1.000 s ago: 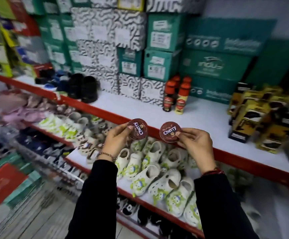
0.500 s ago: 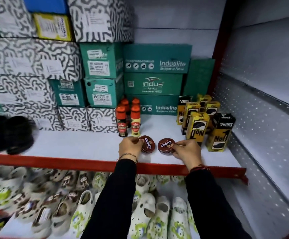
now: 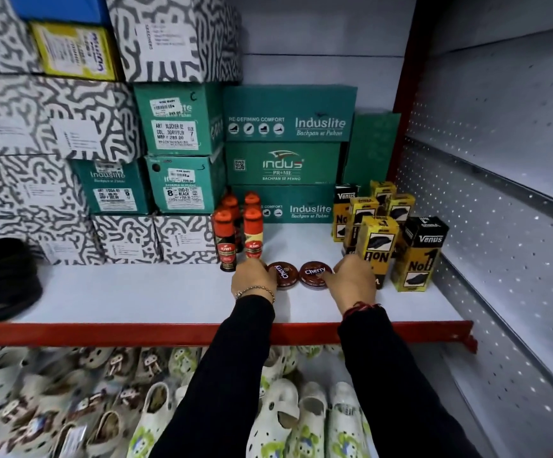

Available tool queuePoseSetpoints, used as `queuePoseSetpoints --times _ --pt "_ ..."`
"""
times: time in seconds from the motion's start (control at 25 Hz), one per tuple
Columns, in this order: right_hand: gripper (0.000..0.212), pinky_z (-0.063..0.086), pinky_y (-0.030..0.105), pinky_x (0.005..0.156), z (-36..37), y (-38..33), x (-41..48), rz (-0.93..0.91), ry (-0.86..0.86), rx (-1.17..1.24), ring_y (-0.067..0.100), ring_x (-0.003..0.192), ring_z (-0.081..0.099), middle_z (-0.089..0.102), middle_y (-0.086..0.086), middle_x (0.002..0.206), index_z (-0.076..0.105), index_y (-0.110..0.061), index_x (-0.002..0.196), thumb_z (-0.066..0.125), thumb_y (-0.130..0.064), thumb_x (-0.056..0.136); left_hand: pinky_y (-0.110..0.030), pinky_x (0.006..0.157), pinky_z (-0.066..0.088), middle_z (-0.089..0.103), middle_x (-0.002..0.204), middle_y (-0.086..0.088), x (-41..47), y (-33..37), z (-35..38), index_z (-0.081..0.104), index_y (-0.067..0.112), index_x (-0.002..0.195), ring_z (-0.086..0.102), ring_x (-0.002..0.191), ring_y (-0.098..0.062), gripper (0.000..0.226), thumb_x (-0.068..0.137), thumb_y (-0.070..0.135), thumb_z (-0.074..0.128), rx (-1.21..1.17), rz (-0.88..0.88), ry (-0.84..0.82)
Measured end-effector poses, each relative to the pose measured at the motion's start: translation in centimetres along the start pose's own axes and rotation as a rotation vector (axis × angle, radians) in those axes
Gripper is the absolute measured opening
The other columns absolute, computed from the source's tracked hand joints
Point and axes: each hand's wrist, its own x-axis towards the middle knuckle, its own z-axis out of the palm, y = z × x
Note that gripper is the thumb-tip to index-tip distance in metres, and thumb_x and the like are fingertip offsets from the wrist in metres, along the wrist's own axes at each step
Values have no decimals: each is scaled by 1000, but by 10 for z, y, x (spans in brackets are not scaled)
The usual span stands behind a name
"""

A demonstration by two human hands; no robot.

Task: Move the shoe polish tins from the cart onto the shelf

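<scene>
Two round brown Cherry shoe polish tins lie flat side by side on the white shelf [image 3: 136,292] with a red front edge. My left hand [image 3: 252,276] grips the left tin [image 3: 283,275] from its left side. My right hand [image 3: 351,280] holds the right tin [image 3: 313,274] from its right side, fingertips on its lid and rim. Both tins rest on the shelf board. The cart is out of view.
Red-capped Kiwi polish bottles [image 3: 225,239] stand just behind my left hand. Yellow and black Venus boxes [image 3: 417,256] stand right of my right hand. Green shoe boxes [image 3: 288,163] and patterned boxes [image 3: 53,127] fill the back. Black shoes [image 3: 7,279] sit far left. White clogs [image 3: 278,414] fill the lower shelf.
A second ago both tins were held up in front of the shelf edge. They came down onto the shelf between the bottles and the boxes; since half a second ago little has moved.
</scene>
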Motion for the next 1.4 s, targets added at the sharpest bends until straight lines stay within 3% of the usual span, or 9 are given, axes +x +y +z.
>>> queuePoseSetpoints --times 0.24,0.32,0.4,0.44,0.56,1.04,1.16,1.28,1.4 --pt "46 44 44 107 -1 -18 -14 -391 103 8 29 130 57 59 10 142 54 -14 140 47 -36 100 -36 79 51 73 101 -12 -18 -6 -24 71 20 106 69 94 -34 36 93 43 47 134 112 218" --pt "55 16 46 125 1 -33 -18 -550 57 -24 25 152 32 37 7 162 37 -14 153 37 -37 103 -37 79 49 72 101 -8 -26 -14 -42 69 22 106 68 92 -32 39 95 44 39 183 201 350" --pt "63 -14 48 122 4 -50 -27 -667 55 -76 22 159 8 17 6 169 21 -11 159 29 -40 104 -37 86 48 70 113 -6 -32 -25 -60 65 21 113 66 101 -29 40 97 39 34 180 280 422" --pt "65 -19 49 120 7 -57 -33 -715 49 -75 22 159 3 12 6 170 17 -11 160 27 -42 104 -38 97 46 66 124 -6 -36 -33 -69 62 20 122 62 114 -27 42 98 37 32 189 300 425" --pt "67 -15 53 124 19 -84 -62 -872 -17 0 22 159 1 9 5 171 15 -9 160 26 -43 104 -41 123 22 43 153 -4 -55 -63 -91 48 17 142 32 147 -23 49 99 34 31 231 264 479" --pt "62 -5 51 127 134 -139 -263 -1305 -509 129 25 159 5 16 9 170 26 -8 157 34 -37 103 -44 125 9 33 159 1 -220 -272 -156 46 24 141 17 152 -20 48 98 40 33 328 -381 595" --pt "62 5 49 128 186 -141 -331 -1367 -703 68 27 157 15 21 11 167 31 -7 155 40 -38 102 -38 122 22 40 155 -2 -270 -345 -162 49 20 139 29 148 -23 47 98 39 37 264 -573 587" --pt "55 20 50 125 245 -131 -393 -1371 -946 -71 33 148 34 36 15 158 46 -7 146 48 -36 99 -35 101 45 53 143 -6 -311 -417 -154 52 21 132 53 128 -26 42 97 39 39 130 -764 624" --pt "47 40 44 114 316 -113 -440 -1330 -1130 -278 37 133 51 50 19 145 58 -4 132 54 -33 96 -34 94 49 63 130 -10 -325 -485 -133 58 18 128 63 114 -29 38 95 33 47 -48 -961 595"
